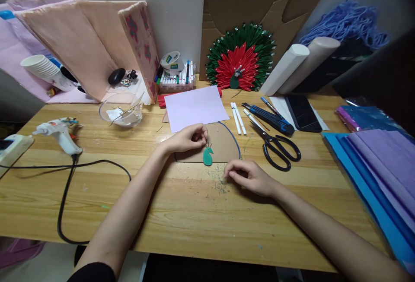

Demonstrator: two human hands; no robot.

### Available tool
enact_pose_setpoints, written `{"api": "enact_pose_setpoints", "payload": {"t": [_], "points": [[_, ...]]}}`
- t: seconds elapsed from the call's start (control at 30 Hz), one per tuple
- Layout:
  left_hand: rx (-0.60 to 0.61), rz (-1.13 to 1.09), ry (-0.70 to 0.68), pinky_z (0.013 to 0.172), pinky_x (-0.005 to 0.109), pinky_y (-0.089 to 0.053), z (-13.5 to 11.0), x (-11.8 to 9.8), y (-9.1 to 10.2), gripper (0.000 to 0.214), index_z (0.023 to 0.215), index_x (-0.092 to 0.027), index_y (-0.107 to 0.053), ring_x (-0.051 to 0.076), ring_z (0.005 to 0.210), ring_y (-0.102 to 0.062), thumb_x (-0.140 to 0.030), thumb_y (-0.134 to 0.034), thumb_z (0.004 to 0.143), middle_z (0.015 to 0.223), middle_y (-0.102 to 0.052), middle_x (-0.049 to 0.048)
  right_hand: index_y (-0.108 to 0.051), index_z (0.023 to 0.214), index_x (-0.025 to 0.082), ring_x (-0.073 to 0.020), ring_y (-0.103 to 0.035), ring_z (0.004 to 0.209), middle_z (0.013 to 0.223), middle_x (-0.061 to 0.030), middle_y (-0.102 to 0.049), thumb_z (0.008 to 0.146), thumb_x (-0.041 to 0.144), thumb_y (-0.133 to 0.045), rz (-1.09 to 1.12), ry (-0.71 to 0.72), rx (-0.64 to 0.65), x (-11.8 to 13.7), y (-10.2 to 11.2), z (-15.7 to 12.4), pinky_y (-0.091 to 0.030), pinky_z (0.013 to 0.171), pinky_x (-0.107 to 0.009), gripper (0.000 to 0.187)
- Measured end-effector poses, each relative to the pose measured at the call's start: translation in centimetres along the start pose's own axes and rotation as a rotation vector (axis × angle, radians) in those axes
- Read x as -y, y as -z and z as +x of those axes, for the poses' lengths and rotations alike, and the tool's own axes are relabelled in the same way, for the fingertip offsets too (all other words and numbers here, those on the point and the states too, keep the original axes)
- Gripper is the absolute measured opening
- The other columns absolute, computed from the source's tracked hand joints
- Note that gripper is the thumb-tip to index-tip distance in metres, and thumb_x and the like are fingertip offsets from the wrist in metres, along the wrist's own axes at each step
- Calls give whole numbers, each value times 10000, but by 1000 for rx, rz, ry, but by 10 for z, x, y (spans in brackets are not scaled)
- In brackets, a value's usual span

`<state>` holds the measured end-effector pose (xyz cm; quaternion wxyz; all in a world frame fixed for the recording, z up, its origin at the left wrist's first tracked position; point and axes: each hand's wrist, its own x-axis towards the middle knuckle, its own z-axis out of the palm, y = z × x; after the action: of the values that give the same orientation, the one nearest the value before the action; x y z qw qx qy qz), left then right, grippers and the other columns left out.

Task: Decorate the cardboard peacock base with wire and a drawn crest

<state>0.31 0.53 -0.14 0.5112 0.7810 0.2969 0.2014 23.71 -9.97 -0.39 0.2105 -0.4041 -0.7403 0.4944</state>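
Observation:
A small green bird-shaped cutout (207,156) lies at the front edge of a brown cardboard half-round (227,144) with a blue drawn edge. Thin brown strips stand out from the bird's head. My left hand (191,137) rests over the cardboard just above that head, its fingertips pinched together; whatever they hold is too small to make out. To the right, my right hand (251,177) is held low over the bare wood with thumb and fingers closed. What lies between those fingertips cannot be seen. A pale lilac sheet (196,108) overlaps the cardboard's back.
Black-handled scissors (280,149), a utility knife (269,118) and white markers (238,118) lie right of the cardboard. Leftward are a glue gun (61,135) with its cord and a clear bowl (121,111). A red-green peacock fan (240,59) stands behind; folded sheets (385,156) lie far right.

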Motion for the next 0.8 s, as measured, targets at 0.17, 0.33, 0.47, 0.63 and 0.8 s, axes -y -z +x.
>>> {"api": "enact_pose_setpoints", "payload": {"t": [0.17, 0.33, 0.47, 0.63, 0.8], "points": [[12, 9, -5, 628, 207, -348, 0, -2, 0, 92, 860, -153, -487, 74, 657, -403, -204, -530, 797, 793, -534, 2, -610, 821, 156, -120, -487, 601, 674, -25, -573, 847, 206, -432, -1, 7, 11, -1, 0, -1, -351, 544, -226, 186], [30, 19, 6, 636, 214, -350, 0, -2, 0, 82, 849, -152, -486, 76, 665, -407, -196, -528, 793, 809, -557, 13, -609, 822, 156, -127, -500, 614, 688, -32, -584, 846, 202, -434, 4, 8, 16, -1, 0, -1, -359, 552, -232, 183], [33, 7, 7, 640, 217, -356, 0, -3, 0, 83, 849, -153, -483, 77, 673, -415, -194, -527, 792, 816, -563, 16, -608, 817, 157, -128, -505, 620, 686, -31, -583, 845, 203, -435, 2, 2, 16, 0, 0, -1, -367, 559, -233, 181], [27, 16, 9, 633, 216, -352, 0, -3, -1, 75, 844, -153, -492, 74, 662, -411, -191, -530, 792, 810, -563, 11, -609, 825, 157, -125, -511, 622, 693, -31, -592, 848, 197, -434, 3, -8, 24, 1, 0, -1, -375, 564, -232, 181], [7, 7, -11, 631, 211, -353, 0, -3, -1, 80, 840, -151, -506, 70, 658, -418, -172, -550, 776, 783, -553, -5, -612, 823, 157, -130, -525, 636, 703, -38, -604, 849, 193, -435, -5, 3, 22, 1, 0, -1, -384, 568, -233, 182]]}}
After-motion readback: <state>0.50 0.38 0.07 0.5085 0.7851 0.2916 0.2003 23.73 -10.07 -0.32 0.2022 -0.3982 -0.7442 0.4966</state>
